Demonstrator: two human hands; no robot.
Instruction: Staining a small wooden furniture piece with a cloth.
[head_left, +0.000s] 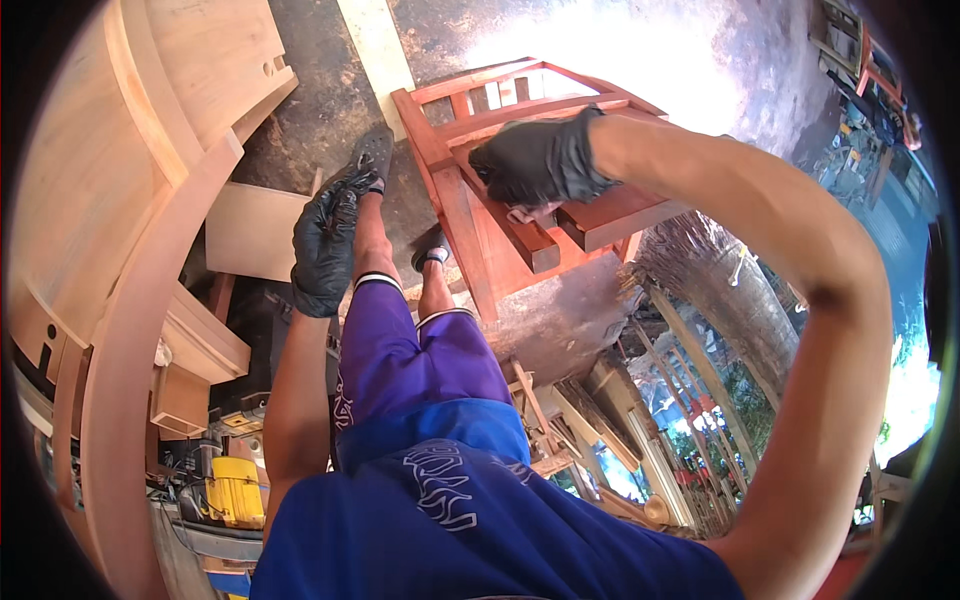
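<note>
"Filling the left side is which structure, the largest shown?"

"A pale, unfinished wooden furniture piece [95, 190] with broad panels and a curved edge. Second in size is a reddish-brown, slatted wooden frame [463, 235], standing tilted in view at upper centre, on the dark, stained floor [300, 140]."

"And the lesser parts?"

"A long, pale plank [375, 45] lies beyond the frame; at lower left sits a yellow, rounded machine housing [235, 492]."

"How are the hands placed?"

"The right hand [540, 165], gloved in black, lies over the frame's boards with fingers curled; their tips are hidden, so how firmly they close cannot be told. The left hand [330, 240], likewise gloved, is raised near the frame, fingers drawn together; whether they pinch anything cannot be told."

"The smallest item?"

"A pinkish, crumpled scrap [530, 212], its material unclear, just below the right hand."
</note>
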